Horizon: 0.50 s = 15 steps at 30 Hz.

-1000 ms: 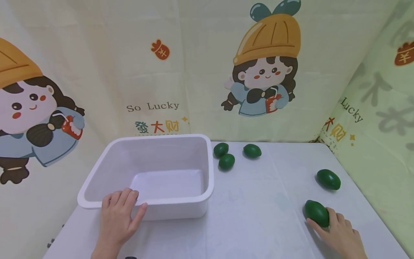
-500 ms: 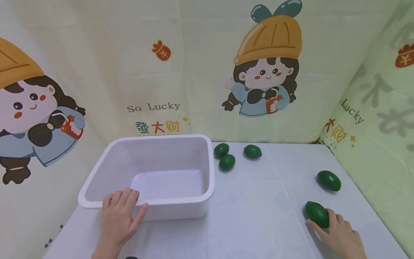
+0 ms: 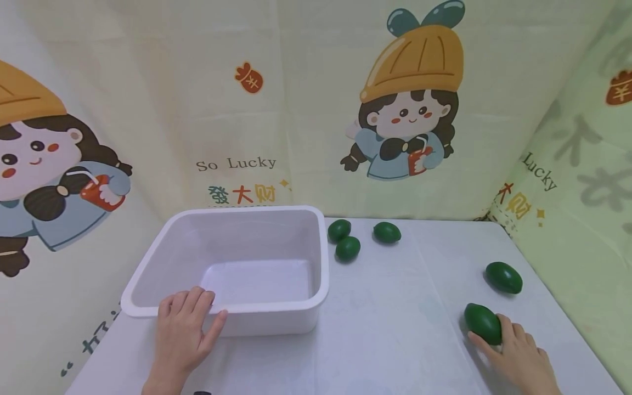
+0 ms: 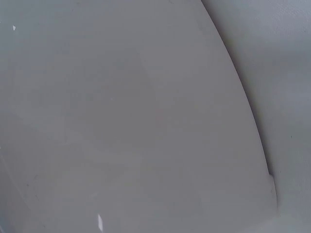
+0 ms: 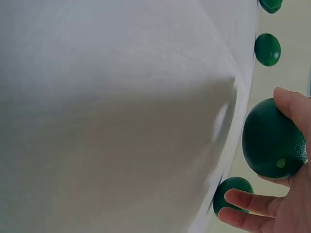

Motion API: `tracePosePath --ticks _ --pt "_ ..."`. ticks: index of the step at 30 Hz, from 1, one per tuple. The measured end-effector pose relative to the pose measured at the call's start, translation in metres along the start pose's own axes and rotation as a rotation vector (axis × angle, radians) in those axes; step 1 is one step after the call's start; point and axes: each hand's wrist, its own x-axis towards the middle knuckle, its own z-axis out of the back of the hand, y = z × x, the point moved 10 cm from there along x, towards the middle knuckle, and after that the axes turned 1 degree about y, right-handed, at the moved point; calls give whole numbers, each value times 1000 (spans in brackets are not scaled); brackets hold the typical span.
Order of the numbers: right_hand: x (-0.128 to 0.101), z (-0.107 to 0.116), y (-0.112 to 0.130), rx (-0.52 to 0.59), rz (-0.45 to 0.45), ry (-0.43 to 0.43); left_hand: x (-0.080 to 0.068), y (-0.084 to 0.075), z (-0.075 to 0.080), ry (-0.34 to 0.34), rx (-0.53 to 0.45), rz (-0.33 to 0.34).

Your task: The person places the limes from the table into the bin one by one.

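In the head view my left hand (image 3: 182, 326) grips the front rim of a white plastic bin (image 3: 274, 323), fingers over the edge and thumb outside. No limes show on the visible part of its floor. At the lower right, my right hand (image 3: 523, 354) holds a dark green lime (image 3: 483, 322) between thumb and fingers. The right wrist view shows that lime (image 5: 272, 141) up close, with its pale stem end; two of the fingers extend below it. Another lime (image 3: 503, 277) lies just beyond. The left wrist view shows only the bin's smooth wall (image 4: 146, 121).
Two limes touch at the bin's right back corner, one (image 3: 339, 231) behind the other (image 3: 348, 249). A further lime (image 3: 387, 233) lies to their right. Printed cloth (image 3: 316, 109) hangs behind the white table (image 3: 385, 329) and along its sides. A small dark object (image 3: 202, 393) shows at the bottom edge.
The held lime has risen very slightly in my right hand. The hanging cloth at the left has shifted, and more dark lettering shows there. My left hand keeps its place on the rim.
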Motion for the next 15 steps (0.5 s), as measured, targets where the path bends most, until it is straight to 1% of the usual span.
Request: tracePosePath --ticks 4,9,15 --pt "1 7 3 -6 10 -41 -1 -1 1 6 3 5" --pt "2 13 8 -10 26 -79 0 -1 2 -14 -1 2" --pt "1 27 20 -14 84 -166 -1 -2 2 -26 13 -2"
